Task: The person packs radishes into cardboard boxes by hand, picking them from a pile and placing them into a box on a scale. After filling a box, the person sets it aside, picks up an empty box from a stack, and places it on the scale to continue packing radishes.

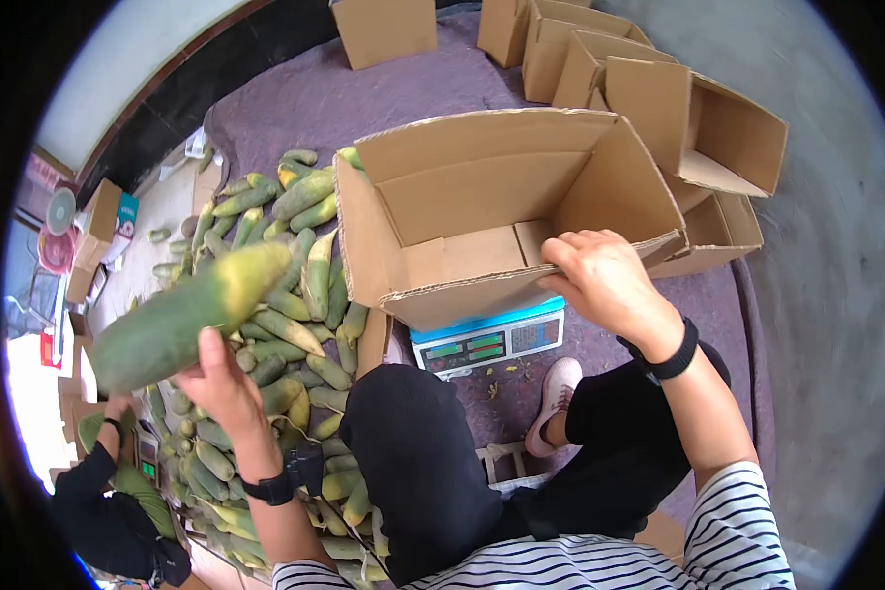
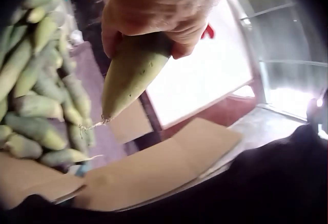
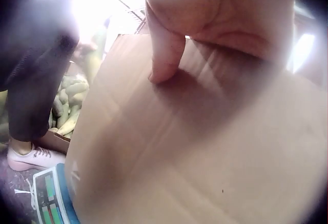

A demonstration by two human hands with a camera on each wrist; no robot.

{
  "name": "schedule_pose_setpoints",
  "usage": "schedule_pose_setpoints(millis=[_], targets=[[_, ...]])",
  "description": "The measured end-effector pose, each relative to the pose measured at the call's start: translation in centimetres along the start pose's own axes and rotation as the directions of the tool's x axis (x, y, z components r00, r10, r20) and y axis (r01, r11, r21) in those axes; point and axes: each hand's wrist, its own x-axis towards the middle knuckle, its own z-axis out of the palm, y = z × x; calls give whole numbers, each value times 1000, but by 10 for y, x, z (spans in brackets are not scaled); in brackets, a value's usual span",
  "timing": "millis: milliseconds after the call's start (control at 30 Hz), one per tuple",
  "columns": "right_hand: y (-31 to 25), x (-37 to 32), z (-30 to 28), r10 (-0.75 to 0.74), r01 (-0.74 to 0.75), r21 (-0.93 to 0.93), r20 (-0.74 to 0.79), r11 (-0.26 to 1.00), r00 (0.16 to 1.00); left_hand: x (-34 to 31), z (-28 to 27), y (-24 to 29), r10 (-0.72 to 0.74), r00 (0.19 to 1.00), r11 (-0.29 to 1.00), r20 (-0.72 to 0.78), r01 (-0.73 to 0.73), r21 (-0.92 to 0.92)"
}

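Observation:
A large green radish (image 1: 167, 329), pale yellow at one end, is in my left hand (image 1: 224, 385), held over the left side of the pile. In the left wrist view, fingers and thumb wrap round the radish (image 2: 134, 73), and its thin root tip points down. My right hand (image 1: 605, 280) grips the near top edge of an open cardboard box (image 1: 482, 197). Its thumb (image 3: 166, 57) presses on the outer wall in the right wrist view. No radish shows inside the box, which sits tilted on a digital scale (image 1: 489, 341) with green displays.
Many green radishes (image 1: 285, 324) lie heaped at left on a purple cloth (image 1: 442, 74). More open boxes (image 1: 649, 103) stand at the back right, and one box (image 1: 388, 29) at the back. Another person (image 1: 118, 501) works at lower left. A pink shoe (image 1: 554, 403) is beside the scale.

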Motion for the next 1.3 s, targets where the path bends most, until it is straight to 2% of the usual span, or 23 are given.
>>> schedule_pose_setpoints(millis=[67,100,167,200,267,300,367,400,467,500,567,600,667,700,767,867,933,1000,1033,1100,1200,1233,1300], targets=[[1,-5,0,-97,97,5,-13,995,995,8,37,40,169,977,981,127,-155,-113],[1,-7,2,-127,127,10,-14,992,992,8,52,52,180,974,979,139,-164,-122],[-4,-12,1,-149,149,40,-4,988,989,4,80,68,93,936,949,340,-186,253],[-5,-14,1,-168,168,72,-3,983,986,0,98,73,8,897,963,441,-127,239],[-3,-15,1,-179,179,87,-2,980,984,-1,130,63,-82,754,950,652,-138,280],[-2,-15,0,-195,192,106,11,976,981,-3,144,57,-53,695,899,718,-280,338],[2,-14,-2,-217,216,125,-2,968,976,-3,169,43,-214,485,883,848,-275,380],[3,-14,-3,-241,240,143,-10,960,971,-5,174,29,-210,420,816,883,-423,395],[7,-15,-5,-258,255,153,1,955,966,-9,183,10,-337,253,783,907,-459,419],[8,-15,-4,-264,258,163,13,952,965,-14,184,0,-342,260,779,903,-459,427],[8,-14,-3,-283,284,185,-29,941,959,-22,189,-15,-506,109,678,856,-564,472],[9,-16,-3,-290,298,199,-69,933,954,-23,189,-18,-505,93,683,858,-565,463],[12,-19,-2,-269,271,191,-38,943,962,-27,182,-20,-423,179,812,888,-359,460],[13,-19,-1,-276,273,185,-12,944,961,-25,180,-6,-432,262,842,863,-227,490],[16,-18,-1,-274,270,165,2,949,962,-13,165,21,-263,377,862,888,-322,392],[15,-17,2,-280,279,139,-9,950,960,-6,118,41,-264,636,917,725,-67,393],[17,-15,-2,-261,260,105,0,960,965,-5,67,33,-248,747,896,617,-66,440],[14,-15,2,-258,254,152,3,955,966,-15,1,7,-340,807,808,483,-11,588],[8,-14,-3,-230,221,170,31,960,973,-26,-39,-12,-353,821,661,448,-119,740],[8,-11,-7,-256,250,157,19,955,966,-68,-114,-40,-445,809,471,385,-155,868],[6,-7,-5,-264,257,166,18,952,964,-151,-200,-54,-778,589,219,217,-69,973],[5,-5,-4,-261,256,150,17,955,965,-174,-215,-54,-880,463,40,104,-145,989],[1,-4,-6,-268,260,149,35,954,963,-221,-241,-50,-913,404,-12,49,-145,989]])
